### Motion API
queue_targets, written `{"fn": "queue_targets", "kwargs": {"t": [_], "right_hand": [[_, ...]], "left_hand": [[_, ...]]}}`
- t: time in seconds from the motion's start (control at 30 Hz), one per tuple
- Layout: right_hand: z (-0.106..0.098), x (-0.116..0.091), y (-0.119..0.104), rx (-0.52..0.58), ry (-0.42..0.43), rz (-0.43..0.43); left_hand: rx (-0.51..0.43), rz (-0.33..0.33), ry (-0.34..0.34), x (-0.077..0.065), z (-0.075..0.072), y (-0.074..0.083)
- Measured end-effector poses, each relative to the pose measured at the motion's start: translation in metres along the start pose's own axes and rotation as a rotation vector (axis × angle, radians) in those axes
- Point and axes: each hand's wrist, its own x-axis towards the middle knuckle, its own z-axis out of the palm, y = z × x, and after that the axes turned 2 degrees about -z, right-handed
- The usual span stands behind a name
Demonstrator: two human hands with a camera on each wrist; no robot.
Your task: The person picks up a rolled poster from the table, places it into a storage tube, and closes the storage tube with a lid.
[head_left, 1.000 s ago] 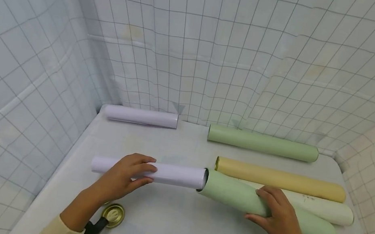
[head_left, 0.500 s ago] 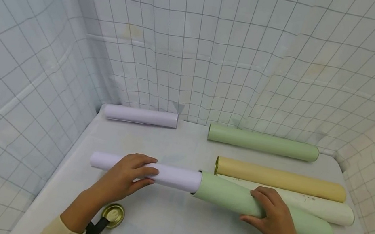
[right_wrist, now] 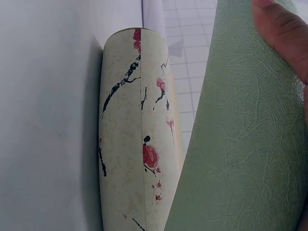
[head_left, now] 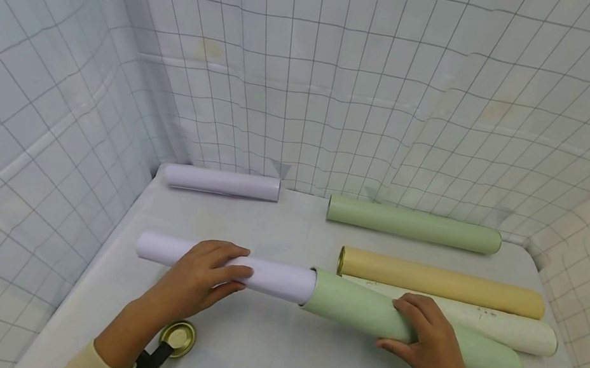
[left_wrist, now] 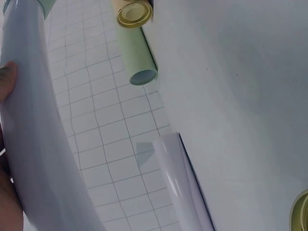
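My left hand [head_left: 205, 276] grips a pale lilac-white paper roll [head_left: 282, 280] from above, near its middle. The roll's right end sits inside the mouth of a textured green tube [head_left: 348, 302]. My right hand [head_left: 430, 334] holds that tube past its middle, thumb on the near side and fingers over the top. Together the two form a nearly straight line, with the roll's left end slightly higher. How deep the roll reaches inside is hidden. In the right wrist view, the green tube [right_wrist: 245, 130] lies beside a cream tube [right_wrist: 134, 130] printed with red blossoms and dark branches.
A yellow tube [head_left: 441, 283] lies behind the cream one. At the back rest a second green tube [head_left: 416, 225] and another lilac-white roll [head_left: 222, 183]. A round gold lid [head_left: 179, 338] lies by my left forearm. Grid-patterned sheeting [head_left: 313, 71] walls the table.
The green tube and my right hand have shifted slightly left. The roll's left end has risen and moved a little left, and the dark gap at the tube's mouth no longer shows.
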Motion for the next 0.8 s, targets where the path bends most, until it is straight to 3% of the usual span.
{"fn": "queue_targets", "kwargs": {"t": [0.33,0.63,0.8], "right_hand": [[0.002,0.002,-0.002,0.009,0.029,-0.023],[0.006,0.003,-0.004,0.007,-0.055,0.035],[0.01,0.005,-0.005,-0.007,-0.056,0.024]], "left_hand": [[0.007,0.008,0.009,0.005,0.0,0.004],[0.041,0.036,0.011,0.011,0.001,0.008],[0.049,0.052,0.01,0.012,0.002,0.009]]}}
